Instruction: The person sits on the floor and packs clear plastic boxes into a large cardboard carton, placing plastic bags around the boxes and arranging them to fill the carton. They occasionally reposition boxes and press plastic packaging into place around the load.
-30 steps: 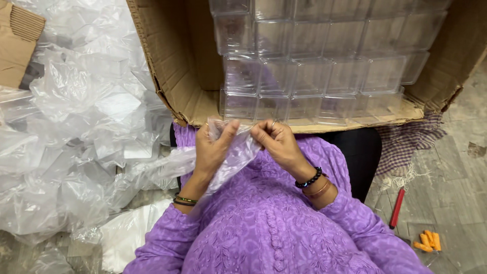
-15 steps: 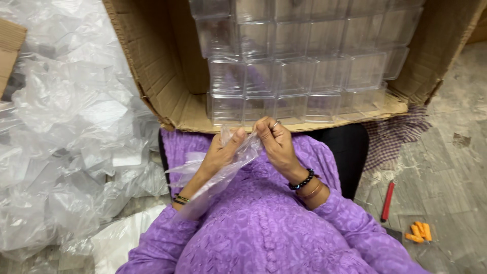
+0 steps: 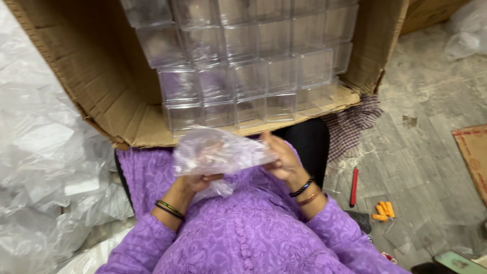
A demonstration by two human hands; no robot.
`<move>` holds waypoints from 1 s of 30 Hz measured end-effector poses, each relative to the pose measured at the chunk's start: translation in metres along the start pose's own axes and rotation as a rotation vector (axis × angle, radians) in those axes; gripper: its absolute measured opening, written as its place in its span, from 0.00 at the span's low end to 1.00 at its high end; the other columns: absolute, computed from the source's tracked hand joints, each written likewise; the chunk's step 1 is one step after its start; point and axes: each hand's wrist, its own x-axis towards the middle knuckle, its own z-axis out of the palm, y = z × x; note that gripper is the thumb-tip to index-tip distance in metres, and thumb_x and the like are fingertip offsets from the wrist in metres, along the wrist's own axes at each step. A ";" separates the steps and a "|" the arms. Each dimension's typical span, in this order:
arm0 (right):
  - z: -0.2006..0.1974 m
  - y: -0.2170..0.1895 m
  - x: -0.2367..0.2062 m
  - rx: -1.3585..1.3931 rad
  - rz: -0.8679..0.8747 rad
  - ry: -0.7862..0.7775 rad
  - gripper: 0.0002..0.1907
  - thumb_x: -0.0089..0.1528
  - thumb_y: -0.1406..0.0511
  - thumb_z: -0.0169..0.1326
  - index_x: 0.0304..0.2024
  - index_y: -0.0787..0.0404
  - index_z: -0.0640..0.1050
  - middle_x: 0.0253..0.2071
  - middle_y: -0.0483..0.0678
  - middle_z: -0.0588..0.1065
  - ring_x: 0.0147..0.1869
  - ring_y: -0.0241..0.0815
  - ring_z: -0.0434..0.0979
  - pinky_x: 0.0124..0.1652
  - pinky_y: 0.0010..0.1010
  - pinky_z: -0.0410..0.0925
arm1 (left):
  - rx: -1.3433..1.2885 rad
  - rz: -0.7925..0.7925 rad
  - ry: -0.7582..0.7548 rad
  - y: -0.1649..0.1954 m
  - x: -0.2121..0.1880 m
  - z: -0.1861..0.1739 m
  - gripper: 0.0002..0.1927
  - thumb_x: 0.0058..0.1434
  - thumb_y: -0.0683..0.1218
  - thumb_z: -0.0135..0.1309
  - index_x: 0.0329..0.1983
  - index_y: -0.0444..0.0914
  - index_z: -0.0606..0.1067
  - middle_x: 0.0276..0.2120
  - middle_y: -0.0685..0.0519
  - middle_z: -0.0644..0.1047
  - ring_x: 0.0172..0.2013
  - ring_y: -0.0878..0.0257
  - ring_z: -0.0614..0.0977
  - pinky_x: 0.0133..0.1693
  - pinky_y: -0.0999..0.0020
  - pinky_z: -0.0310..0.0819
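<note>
1. Cardboard box (image 3: 96, 86) at 12 o'clock, stacked with clear containers (image 3: 248, 76).
2. Plastic bags (image 3: 45, 167) heaped at 9 o'clock.
3. Red pen (image 3: 353, 186) and orange pieces (image 3: 383, 210) at 4 o'clock on the floor (image 3: 431, 152).
4. Checked cloth (image 3: 350, 127) beside the box.

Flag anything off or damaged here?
Carton lies tipped on its side, its near flap edge torn and ragged by the left hand. Orange bits and a red pen lie loose on the floor. Clear boxes look neatly stacked.

The blurred clear plastic bag (image 3: 218, 152) veils the left hand's (image 3: 200, 172) fingers.
</note>
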 end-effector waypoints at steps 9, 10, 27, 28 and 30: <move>-0.087 -0.104 -0.037 -1.250 -0.507 0.288 0.07 0.64 0.69 0.57 0.44 0.65 0.81 0.37 0.41 0.79 0.38 0.28 0.75 0.38 0.21 0.70 | 1.199 0.802 -0.226 -0.056 0.163 -0.005 0.08 0.72 0.41 0.50 0.45 0.31 0.77 0.37 0.48 0.79 0.37 0.58 0.80 0.38 0.62 0.75; -0.087 -0.112 -0.035 -1.331 -0.586 0.480 0.07 0.65 0.68 0.57 0.43 0.66 0.81 0.34 0.44 0.78 0.35 0.30 0.73 0.35 0.24 0.68 | 1.267 0.643 0.007 -0.060 0.189 0.018 0.11 0.67 0.44 0.50 0.34 0.32 0.77 0.27 0.48 0.78 0.29 0.57 0.80 0.33 0.59 0.74; -0.087 -0.240 0.083 -1.369 -1.002 0.773 0.13 0.71 0.66 0.46 0.39 0.69 0.78 0.33 0.58 0.76 0.36 0.50 0.75 0.39 0.38 0.68 | 1.877 0.736 0.553 -0.001 0.346 0.162 0.10 0.60 0.44 0.50 0.35 0.33 0.79 0.33 0.35 0.80 0.37 0.38 0.82 0.40 0.47 0.75; -0.091 -0.239 0.083 -1.271 -1.046 0.707 0.13 0.71 0.67 0.45 0.39 0.70 0.78 0.33 0.54 0.76 0.36 0.44 0.73 0.39 0.35 0.67 | 1.723 0.850 0.540 -0.002 0.348 0.160 0.11 0.63 0.45 0.51 0.37 0.33 0.79 0.33 0.36 0.81 0.36 0.40 0.83 0.39 0.50 0.76; -0.096 -0.237 0.085 -1.113 -1.108 0.627 0.12 0.72 0.69 0.45 0.40 0.70 0.78 0.33 0.48 0.74 0.37 0.34 0.69 0.38 0.29 0.65 | 1.398 1.056 0.503 -0.006 0.351 0.160 0.12 0.68 0.48 0.52 0.42 0.33 0.79 0.32 0.39 0.81 0.34 0.46 0.84 0.37 0.55 0.77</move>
